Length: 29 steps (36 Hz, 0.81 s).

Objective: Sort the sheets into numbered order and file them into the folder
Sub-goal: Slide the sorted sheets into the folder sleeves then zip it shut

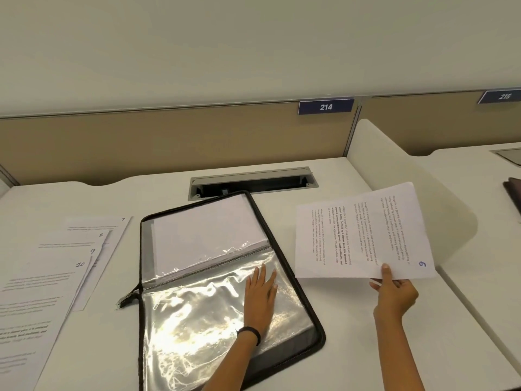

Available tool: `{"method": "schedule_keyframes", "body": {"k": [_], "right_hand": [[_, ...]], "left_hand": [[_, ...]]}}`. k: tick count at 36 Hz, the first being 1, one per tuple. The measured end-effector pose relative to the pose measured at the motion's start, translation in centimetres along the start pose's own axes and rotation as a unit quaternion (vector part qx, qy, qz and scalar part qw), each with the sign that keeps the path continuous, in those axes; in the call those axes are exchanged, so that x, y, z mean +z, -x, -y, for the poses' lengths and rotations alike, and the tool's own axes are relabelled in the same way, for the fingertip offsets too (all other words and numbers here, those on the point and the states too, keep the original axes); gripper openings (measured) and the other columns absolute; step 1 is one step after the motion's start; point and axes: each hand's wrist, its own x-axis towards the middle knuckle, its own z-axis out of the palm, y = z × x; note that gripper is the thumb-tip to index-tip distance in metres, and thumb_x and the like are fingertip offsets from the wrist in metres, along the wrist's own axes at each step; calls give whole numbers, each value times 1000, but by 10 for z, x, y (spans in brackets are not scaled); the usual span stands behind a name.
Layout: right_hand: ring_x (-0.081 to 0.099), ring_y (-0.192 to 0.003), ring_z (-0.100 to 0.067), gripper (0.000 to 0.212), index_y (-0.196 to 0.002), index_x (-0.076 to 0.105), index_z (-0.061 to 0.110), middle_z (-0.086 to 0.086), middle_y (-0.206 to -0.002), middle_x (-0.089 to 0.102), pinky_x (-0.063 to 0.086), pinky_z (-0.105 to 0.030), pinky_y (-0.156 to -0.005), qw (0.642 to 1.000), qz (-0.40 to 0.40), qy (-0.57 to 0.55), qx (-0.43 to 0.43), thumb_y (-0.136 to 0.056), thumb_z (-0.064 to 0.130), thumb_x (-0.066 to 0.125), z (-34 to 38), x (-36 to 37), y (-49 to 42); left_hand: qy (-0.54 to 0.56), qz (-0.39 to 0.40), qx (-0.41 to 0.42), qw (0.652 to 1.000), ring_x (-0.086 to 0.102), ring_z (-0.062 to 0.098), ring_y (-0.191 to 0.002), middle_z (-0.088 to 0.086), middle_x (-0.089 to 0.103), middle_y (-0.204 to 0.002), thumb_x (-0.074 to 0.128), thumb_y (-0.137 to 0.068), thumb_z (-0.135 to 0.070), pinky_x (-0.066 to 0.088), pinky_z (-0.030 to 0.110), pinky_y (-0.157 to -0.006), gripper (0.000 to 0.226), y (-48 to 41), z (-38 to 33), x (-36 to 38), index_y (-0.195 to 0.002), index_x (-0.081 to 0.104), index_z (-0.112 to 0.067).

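A black zip folder lies open on the white desk, with clear plastic sleeves inside. Its far half holds white sheets in sleeves. My left hand rests flat, fingers straight, on the empty glossy sleeve of the near half. My right hand pinches the near edge of a printed sheet marked 6 in blue, held above the desk to the right of the folder. On the left lies a fanned pile of sheets numbered 7, 8, 9 and 10.
A grey cable hatch is set in the desk just behind the folder. A beige partition with plate 214 closes the back. A white divider stands on the right, and a dark object lies on the neighbouring desk.
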Motion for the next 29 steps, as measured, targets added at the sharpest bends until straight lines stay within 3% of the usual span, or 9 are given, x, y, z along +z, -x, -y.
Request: {"method": "schedule_keyframes", "body": {"k": [7,15,20,24,27,29], "right_hand": [[63,-69,-13,37,-122,57,-1,-10,-119,62,53,-14,-47,1000,10,1,11,-89,15,63,-3,7,2],[63,-68,-14,36,-120,58,-2,-14,-120,62,54,-16,-47,999,35,22,11,-89,14,64,-9,14,7],[64,-68,-17,36,-119,59,-4,-17,-120,63,54,-19,-46,997,58,43,15,-88,14,65,-14,13,8],[64,-66,-20,33,-116,60,-5,-17,-115,64,55,-21,-47,994,81,66,23,-88,11,65,-15,9,6],[65,-72,-31,34,-116,60,-6,-19,-115,64,56,-22,-47,992,97,81,26,-87,9,66,-17,5,2],[66,-72,-34,35,-114,60,-10,-20,-115,64,55,-22,-47,989,104,96,32,-86,9,67,-19,1,-1]], "left_hand": [[31,-3,-7,999,-11,7,-143,-12,-2,-152,-15,-73,-81,-24,11,-105,86,0,-5,-1,-141,17,-39],[68,-3,-18,998,-11,4,-142,-15,-2,-151,-12,-69,-87,-19,19,-110,90,-3,-9,-5,-140,15,-40],[81,-8,-23,996,-9,3,-142,-15,-1,-152,-3,-78,-79,-20,16,-108,79,-6,-12,-7,-142,17,-39],[89,-23,-25,995,-9,0,-140,-16,-2,-152,-9,-70,-86,-19,17,-109,87,-10,-11,-7,-139,15,-40],[76,-26,-24,996,-7,3,-142,-15,-3,-152,-3,-81,-77,-17,22,-113,71,-12,-10,-6,-139,15,-40],[67,-16,-30,997,-7,4,-142,-14,-3,-152,12,-96,-57,-15,24,-114,48,-12,-10,-5,-140,15,-39]]}}
